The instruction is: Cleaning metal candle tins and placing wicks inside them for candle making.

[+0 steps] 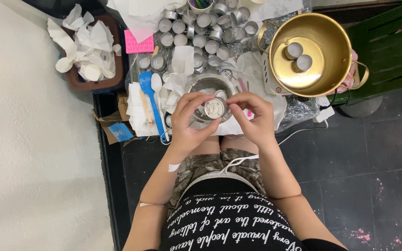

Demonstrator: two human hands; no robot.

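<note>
The little cup (215, 108) between the hands is thin shiny metal, silver and smooth. At twelve o'clock from it sit many more small metal cups (201, 28), all bright and silvery. The bowl (210, 88) just behind it is shiny metal too. At two o'clock the big pot (310, 53) is gold metal, very glossy inside, with two silver cups (298, 56) in it. At nine o'clock the spatula (149, 100) is smooth blue plastic, and the spoon (158, 93) beside it is white plastic. The crumpled tissues (87, 44) at ten o'clock are soft matt paper. Wrinkly silver foil (298, 109) covers the counter. The floor (373, 162) is dark matt tile.
</note>
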